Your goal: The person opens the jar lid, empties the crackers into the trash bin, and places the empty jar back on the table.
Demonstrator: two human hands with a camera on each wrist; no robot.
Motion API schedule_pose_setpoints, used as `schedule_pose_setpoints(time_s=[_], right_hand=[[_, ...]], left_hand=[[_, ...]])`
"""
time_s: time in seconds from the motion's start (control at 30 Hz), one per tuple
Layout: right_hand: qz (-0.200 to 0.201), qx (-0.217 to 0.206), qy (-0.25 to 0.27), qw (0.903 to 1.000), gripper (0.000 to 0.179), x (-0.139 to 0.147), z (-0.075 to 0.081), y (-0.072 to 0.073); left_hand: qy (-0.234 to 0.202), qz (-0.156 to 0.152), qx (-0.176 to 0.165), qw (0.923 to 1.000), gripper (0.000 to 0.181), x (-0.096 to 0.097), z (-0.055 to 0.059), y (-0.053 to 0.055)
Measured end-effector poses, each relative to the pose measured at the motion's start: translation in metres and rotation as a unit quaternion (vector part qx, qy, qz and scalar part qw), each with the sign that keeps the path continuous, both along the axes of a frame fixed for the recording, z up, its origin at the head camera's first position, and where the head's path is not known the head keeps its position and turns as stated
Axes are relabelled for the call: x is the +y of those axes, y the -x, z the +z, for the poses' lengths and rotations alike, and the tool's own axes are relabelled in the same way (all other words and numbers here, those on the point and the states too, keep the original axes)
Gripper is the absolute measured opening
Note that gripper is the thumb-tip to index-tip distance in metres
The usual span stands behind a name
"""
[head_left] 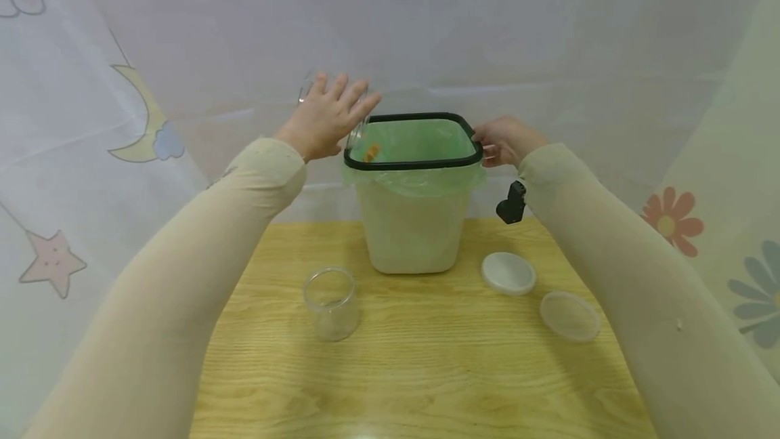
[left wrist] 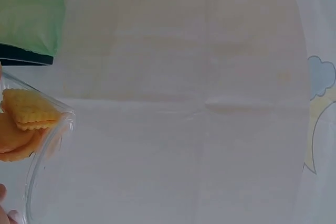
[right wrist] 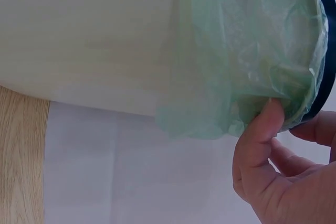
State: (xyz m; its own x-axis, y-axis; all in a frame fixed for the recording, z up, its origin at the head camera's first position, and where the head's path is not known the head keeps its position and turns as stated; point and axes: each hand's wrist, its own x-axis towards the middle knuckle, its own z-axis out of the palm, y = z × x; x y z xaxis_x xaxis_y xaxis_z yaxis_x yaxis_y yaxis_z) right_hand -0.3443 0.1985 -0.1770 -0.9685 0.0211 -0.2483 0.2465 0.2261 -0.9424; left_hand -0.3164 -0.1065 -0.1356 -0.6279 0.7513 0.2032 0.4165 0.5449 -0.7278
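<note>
My left hand (head_left: 329,114) grips a clear plastic jar (left wrist: 39,177) tipped over the left rim of a white trash bin (head_left: 414,222). Several orange-yellow scalloped crackers (left wrist: 31,107) lie in the jar in the left wrist view. In the head view an orange piece (head_left: 372,152) shows at the bin's left inner side. The bin has a black rim (head_left: 420,165) and a green bag (head_left: 420,141) folded over its edge. At the bin's right edge, my right hand (head_left: 508,141) holds the rim, with its thumb (right wrist: 268,119) pressing on the bag in the right wrist view.
A second clear jar (head_left: 332,317) stands on the wooden table (head_left: 426,364), left of the bin's base. Two round lids lie at the right: a white lid (head_left: 508,273) and a translucent lid (head_left: 569,316). Pale printed sheeting (head_left: 579,39) hangs behind and at both sides.
</note>
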Motion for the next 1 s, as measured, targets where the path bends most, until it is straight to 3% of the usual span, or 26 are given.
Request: schedule_pose_setpoints(time_s=[0.13, 0.37, 0.6, 1.0], right_hand=[[0.000, 0.003, -0.001, 1.0000, 0.056, 0.0000, -0.0008, 0.0007], [0.001, 0.004, -0.002, 1.0000, 0.056, 0.0005, -0.0009, 0.0025], [-0.005, 0.009, 0.000, 0.9999, 0.052, 0.0018, -0.0020, 0.0034], [-0.006, 0.014, -0.002, 0.9999, 0.049, 0.0014, -0.0027, 0.0047]], left_hand=[[-0.014, -0.001, -0.003, 0.9999, 0.106, -0.0017, 0.0005, 0.0016], [-0.005, -0.009, 0.020, 0.9997, 0.106, -0.0015, 0.0028, 0.0015], [-0.041, -0.011, 0.016, 0.9990, 0.103, 0.0012, 0.0013, 0.0032], [-0.030, -0.016, 0.017, 0.9993, 0.107, 0.0007, 0.0000, 0.0022]])
